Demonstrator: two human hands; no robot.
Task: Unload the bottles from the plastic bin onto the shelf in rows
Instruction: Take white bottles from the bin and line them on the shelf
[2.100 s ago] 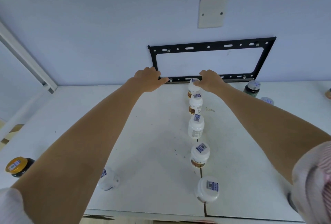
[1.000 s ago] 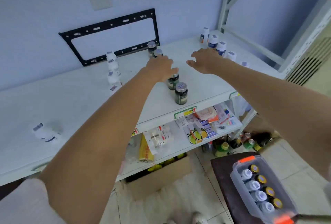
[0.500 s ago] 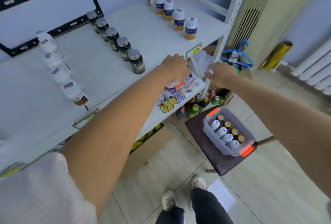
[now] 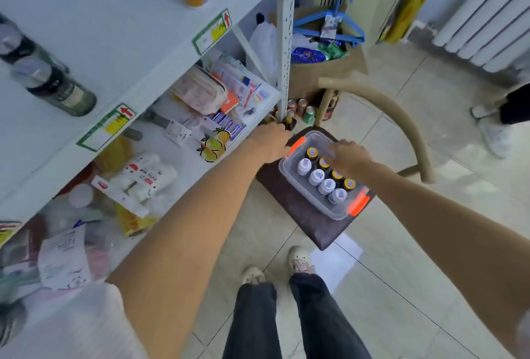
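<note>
Bottles (image 4: pixel 326 185) in plastic bin (image 4: pixel 298 183), right hand (image 4: pixel 348 157) above; left hand (image 4: pixel 272 142) beside

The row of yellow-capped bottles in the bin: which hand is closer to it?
Right. The right hand hovers directly over the yellow-capped bottles; the left hand is beside the bin's far orange latch.

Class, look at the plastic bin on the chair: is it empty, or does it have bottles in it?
Not empty. The plastic bin holds two rows of upright bottles, white caps beside yellow caps.
</note>
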